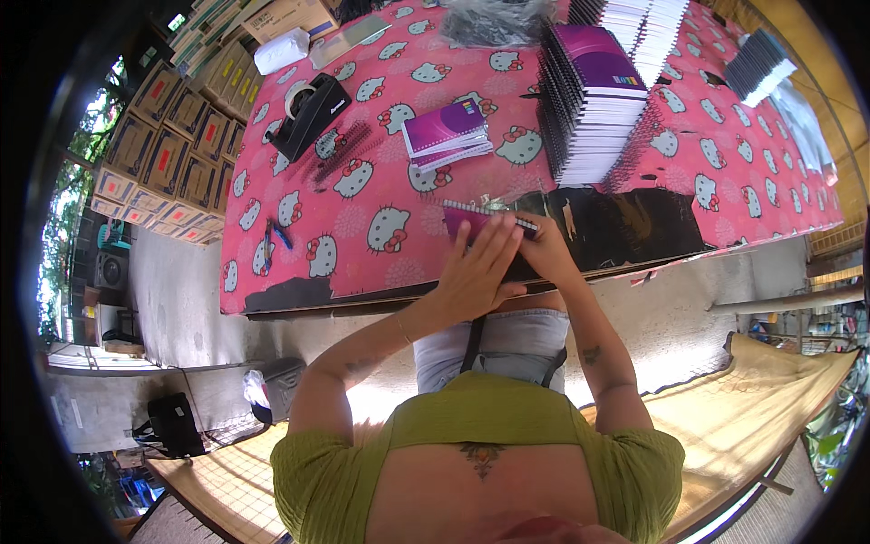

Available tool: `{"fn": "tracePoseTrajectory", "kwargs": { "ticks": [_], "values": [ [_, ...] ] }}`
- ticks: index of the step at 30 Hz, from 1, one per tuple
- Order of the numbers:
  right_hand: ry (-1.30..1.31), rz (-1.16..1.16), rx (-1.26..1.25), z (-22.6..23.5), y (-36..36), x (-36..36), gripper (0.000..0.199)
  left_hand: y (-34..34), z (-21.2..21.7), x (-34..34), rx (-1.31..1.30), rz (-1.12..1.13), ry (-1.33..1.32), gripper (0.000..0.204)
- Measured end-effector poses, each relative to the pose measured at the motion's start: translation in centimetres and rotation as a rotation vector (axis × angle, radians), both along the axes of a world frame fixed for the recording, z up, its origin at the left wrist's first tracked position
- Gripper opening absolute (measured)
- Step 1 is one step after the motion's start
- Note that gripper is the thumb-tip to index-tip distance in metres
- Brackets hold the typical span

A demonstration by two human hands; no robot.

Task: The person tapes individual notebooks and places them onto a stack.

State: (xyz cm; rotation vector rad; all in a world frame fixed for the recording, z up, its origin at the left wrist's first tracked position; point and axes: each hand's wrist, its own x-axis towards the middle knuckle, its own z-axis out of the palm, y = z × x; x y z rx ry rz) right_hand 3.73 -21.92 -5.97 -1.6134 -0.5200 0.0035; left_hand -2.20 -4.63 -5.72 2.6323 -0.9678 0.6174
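A small purple spiral notebook [460,220] lies at the table's near edge, with its bound edge on the far side. My left hand [483,260] rests flat across its cover, fingers stretched out. At the notebook's right end my right hand [549,250] is closed on it, and that end is mostly hidden by the fingers. Just beyond sits a short pile of purple-covered sheets [446,129] with punched holes along the edge. To the right rises a tall stack of spiral notebooks [594,109] with purple covers.
The table [362,263] has a pink patterned cover, torn to black at the front. A black tape dispenser [310,118], loose dark coils [349,152] and a small blue-handled tool [283,238] lie left. Clear plastic [494,20] lies far back; cartons [163,159] are stacked left.
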Motion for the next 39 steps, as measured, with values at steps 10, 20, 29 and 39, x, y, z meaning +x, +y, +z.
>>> {"fn": "tracePoseTrajectory", "kwargs": {
  "ticks": [10,20,29,39],
  "values": [
    [0.076,0.054,-0.217,1.1,-0.4,0.3,0.030,0.3,4.9,3.9,-0.164,0.037,0.015,0.034],
    [0.111,0.059,-0.251,5.7,-5.3,0.3,0.016,0.3,4.4,3.9,-0.364,-0.033,0.091,0.019],
    [-0.061,0.142,-0.252,7.2,-4.8,0.8,0.008,1.5,6.0,4.4,-0.336,-0.064,0.124,0.024],
    [-0.348,-0.373,-0.197,9.6,-2.8,-1.3,0.018,0.2,11.0,2.8,-0.432,-0.042,0.314,0.026]
  ]
}}
